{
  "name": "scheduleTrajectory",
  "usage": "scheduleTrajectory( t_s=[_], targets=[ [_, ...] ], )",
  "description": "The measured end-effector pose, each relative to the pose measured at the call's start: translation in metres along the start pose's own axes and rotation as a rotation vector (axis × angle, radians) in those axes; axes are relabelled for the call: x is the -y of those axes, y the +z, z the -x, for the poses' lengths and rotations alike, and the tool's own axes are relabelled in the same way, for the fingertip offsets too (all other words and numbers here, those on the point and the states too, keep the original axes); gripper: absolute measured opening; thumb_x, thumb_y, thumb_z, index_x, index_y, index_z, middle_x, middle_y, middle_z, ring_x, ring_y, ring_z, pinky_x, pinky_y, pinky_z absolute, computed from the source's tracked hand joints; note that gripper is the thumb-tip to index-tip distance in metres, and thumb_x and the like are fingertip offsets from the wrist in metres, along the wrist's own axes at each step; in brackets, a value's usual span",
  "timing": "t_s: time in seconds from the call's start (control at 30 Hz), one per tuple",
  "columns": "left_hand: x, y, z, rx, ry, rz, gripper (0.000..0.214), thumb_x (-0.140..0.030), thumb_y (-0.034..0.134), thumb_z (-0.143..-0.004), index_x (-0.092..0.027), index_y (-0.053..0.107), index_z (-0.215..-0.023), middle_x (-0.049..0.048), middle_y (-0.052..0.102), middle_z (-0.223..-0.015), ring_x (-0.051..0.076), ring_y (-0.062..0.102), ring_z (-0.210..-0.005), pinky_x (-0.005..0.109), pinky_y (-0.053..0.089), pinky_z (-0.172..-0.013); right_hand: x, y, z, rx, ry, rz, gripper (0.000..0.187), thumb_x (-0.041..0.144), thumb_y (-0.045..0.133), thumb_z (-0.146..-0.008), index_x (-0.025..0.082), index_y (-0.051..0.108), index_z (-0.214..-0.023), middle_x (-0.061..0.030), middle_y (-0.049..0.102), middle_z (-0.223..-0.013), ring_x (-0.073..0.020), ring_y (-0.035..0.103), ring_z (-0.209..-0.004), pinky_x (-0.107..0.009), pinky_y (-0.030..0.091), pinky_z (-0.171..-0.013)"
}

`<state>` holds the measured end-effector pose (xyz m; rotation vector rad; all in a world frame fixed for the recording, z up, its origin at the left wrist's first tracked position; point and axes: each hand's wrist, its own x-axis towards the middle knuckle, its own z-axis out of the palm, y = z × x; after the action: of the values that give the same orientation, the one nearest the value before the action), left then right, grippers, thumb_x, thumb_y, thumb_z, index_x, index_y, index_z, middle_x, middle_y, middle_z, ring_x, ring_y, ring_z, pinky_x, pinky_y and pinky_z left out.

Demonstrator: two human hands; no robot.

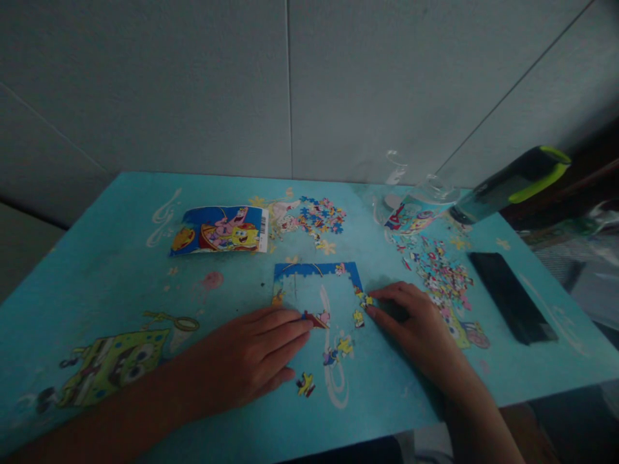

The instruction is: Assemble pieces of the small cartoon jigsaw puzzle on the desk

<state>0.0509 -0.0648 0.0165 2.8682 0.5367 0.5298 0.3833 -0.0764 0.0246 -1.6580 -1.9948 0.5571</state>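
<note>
A partly joined puzzle border [314, 268] is being laid out on the pale blue table [193, 412], between the two hands, with its blue top edge being turned toward the wall [193, 90]. The left hand [271, 348] is being rested palm down over the lower left of the border, its fingers being kept nearly straight and side by side, the thumb being set apart from them. A brown and pink puzzle section [318, 319] is being touched by its fingertips. The right hand [411, 316] is being held at the border's right side, thumb and forefinger being kept a little apart beside a small yellow piece [366, 300]; whether this is being gripped cannot be told.

A yellow puzzle section [358, 318] is being left just below, and a blue and yellow cluster [337, 351] is being kept nearer the table's front edge. A loose piece [305, 385] is being left near the left thumb. Beyond the border, a printed packet [220, 230] is being kept at the left, beside a heap of mostly blue pieces [324, 216]. At the right, a mixed heap of pieces [442, 270] is being spread between a clear labelled container [420, 209] and a flat black object [512, 296]; a dark bottle [503, 187] is being stood behind.
</note>
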Motion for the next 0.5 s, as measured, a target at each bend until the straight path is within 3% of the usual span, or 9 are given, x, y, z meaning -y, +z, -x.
scheduleTrajectory(
  t_s=[0.27, 0.5],
  targets=[
    [0.0000, -0.0008, -0.0007, 0.014, 0.003, -0.001, 0.044, -0.021, 0.058, -0.099, -0.008, 0.055, -0.141, 0.0136, 0.059, -0.144, 0.026, 0.053, -0.134, 0.044, 0.043, -0.118, 0.0048, -0.0039, 0.0007, 0.017, -0.023, -0.015, 0.022, 0.033, 0.065, -0.096, 0.029, 0.075, -0.115, -0.0084, 0.071, -0.109, -0.0274, 0.067, -0.100, -0.046, 0.054, -0.089],
    [0.0020, -0.0008, -0.0022, 0.010, 0.021, -0.005, 0.041, -0.022, 0.057, -0.100, -0.010, 0.056, -0.139, 0.0124, 0.058, -0.145, 0.028, 0.052, -0.133, 0.047, 0.041, -0.118, 0.0061, -0.0003, 0.0034, 0.073, -0.130, 0.024, 0.025, 0.041, 0.078, -0.087, 0.034, 0.077, -0.111, -0.0066, 0.068, -0.116, -0.0287, 0.064, -0.109, -0.048, 0.050, -0.096]
  ],
)
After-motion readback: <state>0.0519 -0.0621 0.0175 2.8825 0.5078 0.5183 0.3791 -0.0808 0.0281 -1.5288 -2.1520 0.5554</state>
